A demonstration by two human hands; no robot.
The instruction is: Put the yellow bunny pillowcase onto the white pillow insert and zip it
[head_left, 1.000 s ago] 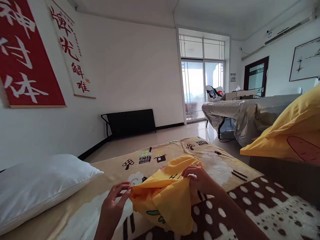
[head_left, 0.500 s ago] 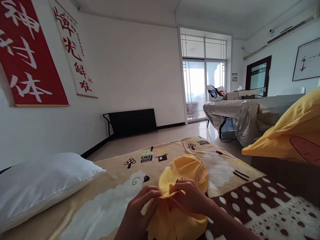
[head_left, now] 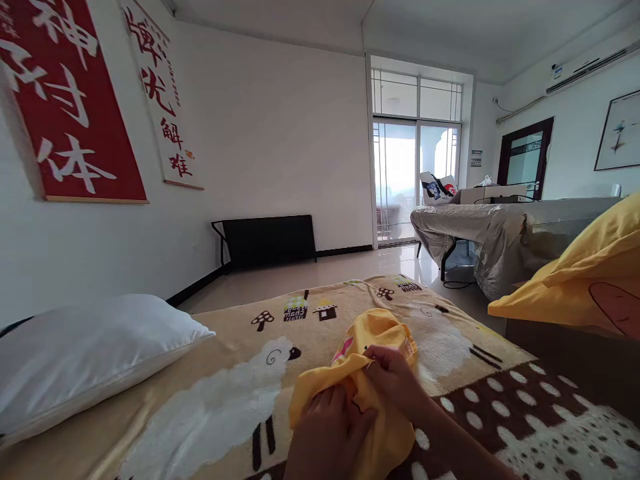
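A yellow pillowcase [head_left: 377,330] lies bunched up on the patterned blanket [head_left: 220,337], with pink and dark printed spots partly showing. My right hand [head_left: 393,377] pinches the folded edge of its cloth between thumb and fingers. Lower and to the left, my left hand [head_left: 327,427] reaches in under the raised fold, its fingers curled against the fabric and its fingertips partly hidden. The thumb of that hand lies against the cloth on the right side. To the far left a plain white pillow [head_left: 100,360] rests on the blanket, apart from both hands.
A yellow cushion [head_left: 575,287] juts in at the right. Behind it stands a table [head_left: 463,217] under plastic sheeting, with boxes on it. A black folded panel [head_left: 270,239] leans by the far wall, and scrolls [head_left: 95,100] hang at the left.
My left hand has let go of the gathered edge and moved down under the fold, which now spreads leftward. My right hand has shifted slightly right, still pinching cloth. The view has turned slightly left.
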